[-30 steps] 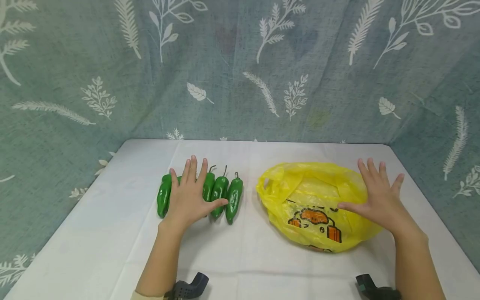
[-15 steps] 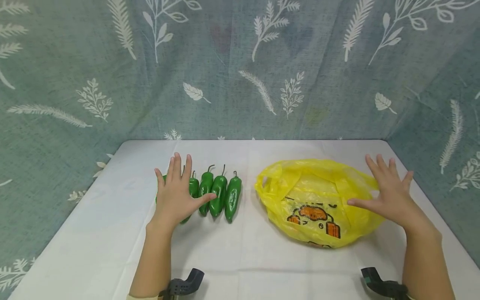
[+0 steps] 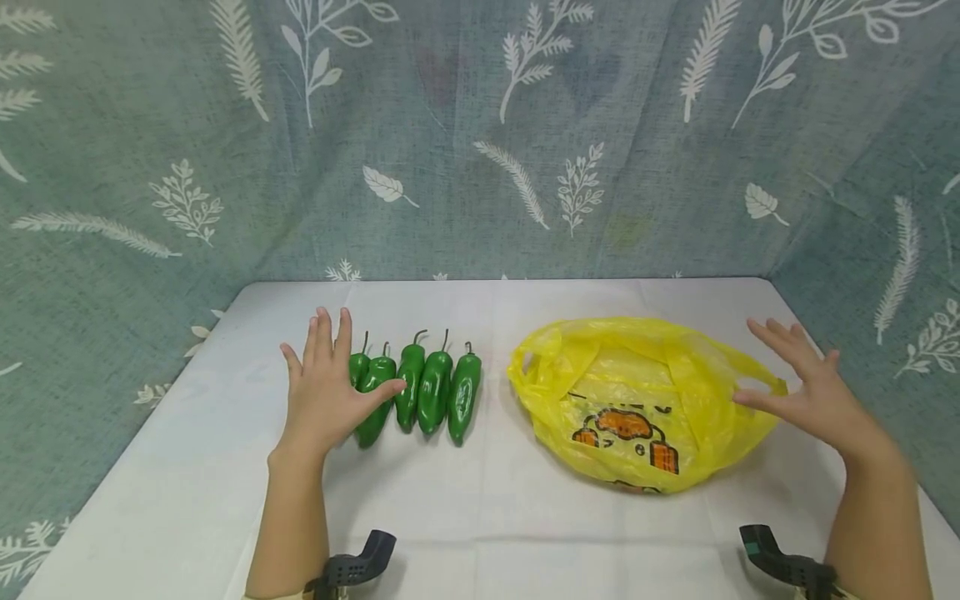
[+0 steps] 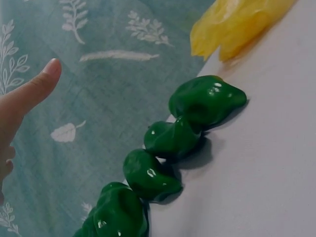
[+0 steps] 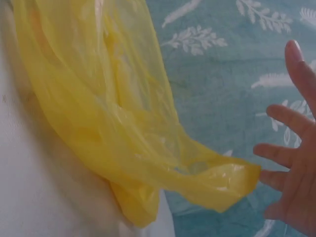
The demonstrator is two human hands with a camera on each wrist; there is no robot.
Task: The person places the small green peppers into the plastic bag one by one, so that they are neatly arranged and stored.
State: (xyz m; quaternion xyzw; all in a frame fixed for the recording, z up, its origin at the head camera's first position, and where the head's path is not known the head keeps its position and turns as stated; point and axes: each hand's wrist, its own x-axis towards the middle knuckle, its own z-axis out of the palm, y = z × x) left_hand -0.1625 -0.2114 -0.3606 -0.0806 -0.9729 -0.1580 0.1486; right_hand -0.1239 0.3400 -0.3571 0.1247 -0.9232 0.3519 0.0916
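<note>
Several glossy green peppers (image 3: pixel 433 392) lie side by side on the white table, stems pointing away. My left hand (image 3: pixel 318 404) hovers over the left end of the row, fingers straight and thumb spread, and partly hides the peppers there. In the left wrist view its thumb (image 4: pixel 37 89) stands apart from the peppers (image 4: pixel 148 175). A yellow plastic bag (image 3: pixel 622 458) with an orange and black print sits at the right. Beside its right handle, my right hand (image 3: pixel 817 404) has its fingers spread. The right wrist view puts these fingers (image 5: pixel 281 153) close to the bag handle (image 5: pixel 222 185); contact is unclear.
White cloth covers the table (image 3: pixel 480 500). A green-blue curtain (image 3: pixel 450 167) with white leaf prints hangs behind it and along both sides. Dark wrist devices show on the left wrist (image 3: pixel 356 567) and right wrist (image 3: pixel 787 567).
My left hand has moved left, uncovering more of the peppers. My right hand has moved right, off the bag's body to beside its handle. Bag and peppers have stayed in place.
</note>
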